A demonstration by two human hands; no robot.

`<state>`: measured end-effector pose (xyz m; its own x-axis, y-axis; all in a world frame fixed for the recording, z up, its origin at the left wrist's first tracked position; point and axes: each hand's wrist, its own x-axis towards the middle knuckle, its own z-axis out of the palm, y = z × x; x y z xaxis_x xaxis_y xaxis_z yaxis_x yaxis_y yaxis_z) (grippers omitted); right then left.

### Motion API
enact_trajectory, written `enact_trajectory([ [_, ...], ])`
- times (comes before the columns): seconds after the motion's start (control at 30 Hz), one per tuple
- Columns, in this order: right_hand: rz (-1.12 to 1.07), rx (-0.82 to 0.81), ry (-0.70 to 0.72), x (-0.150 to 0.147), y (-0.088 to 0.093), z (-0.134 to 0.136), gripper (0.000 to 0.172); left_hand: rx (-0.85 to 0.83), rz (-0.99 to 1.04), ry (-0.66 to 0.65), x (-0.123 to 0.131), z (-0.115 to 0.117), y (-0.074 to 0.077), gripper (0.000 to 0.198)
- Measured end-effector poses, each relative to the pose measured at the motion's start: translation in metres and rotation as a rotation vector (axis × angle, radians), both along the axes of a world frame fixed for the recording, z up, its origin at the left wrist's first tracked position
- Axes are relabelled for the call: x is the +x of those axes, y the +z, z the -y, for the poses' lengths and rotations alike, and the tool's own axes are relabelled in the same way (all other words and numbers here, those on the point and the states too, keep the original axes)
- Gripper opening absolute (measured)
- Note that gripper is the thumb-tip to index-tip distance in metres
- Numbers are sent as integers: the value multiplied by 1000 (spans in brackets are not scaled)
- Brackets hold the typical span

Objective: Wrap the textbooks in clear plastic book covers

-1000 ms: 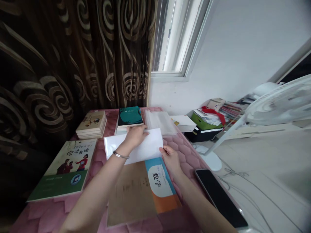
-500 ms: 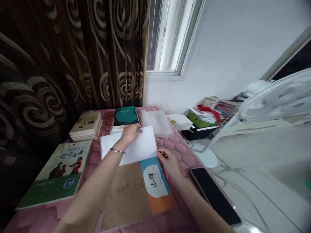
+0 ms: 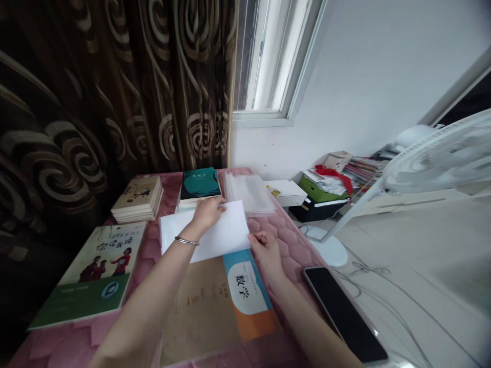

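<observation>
My left hand (image 3: 207,212) lies on the far edge of a white sheet (image 3: 226,236), fingers curled over it, a bracelet on the wrist. My right hand (image 3: 264,248) pinches the sheet's near right corner. The sheet covers the far end of a brown book (image 3: 203,312) with a blue, white and orange cover part (image 3: 245,291), which rests on the pink quilted table top (image 3: 284,232).
A green-bottomed picture book (image 3: 92,276) lies at left. Behind stand a stack of beige books (image 3: 138,198), a teal-covered stack (image 3: 200,185) and clear sleeves (image 3: 248,192). A black phone (image 3: 343,314) lies at right. A white fan (image 3: 433,163) stands beyond the table.
Both hands have stayed on the white sheet; it has shifted only slightly over the book. The camera has swayed a little.
</observation>
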<state>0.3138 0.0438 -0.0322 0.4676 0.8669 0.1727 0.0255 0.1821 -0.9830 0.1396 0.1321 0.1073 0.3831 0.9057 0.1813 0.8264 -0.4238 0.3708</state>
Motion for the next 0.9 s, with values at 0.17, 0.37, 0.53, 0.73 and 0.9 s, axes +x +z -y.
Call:
enact_trajectory([
  [0.17, 63, -16, 95, -4, 7, 3, 37, 0, 2, -17, 0, -1, -3, 34],
  [0.37, 99, 5, 52, -10, 11, 1, 38, 17, -32, -58, -1, 2, -3, 41],
  [0.53, 37, -3, -13, -17, 9, 1, 36, 35, -54, -80, -3, 8, 2, 42],
  [0.73, 119, 42, -111, -17, 5, -1, 37, 44, -57, -91, -3, 12, 4, 42],
  [0.9, 4, 10, -46, -21, 10, 3, 35, 51, -104, -95, -2, 16, 7, 42],
])
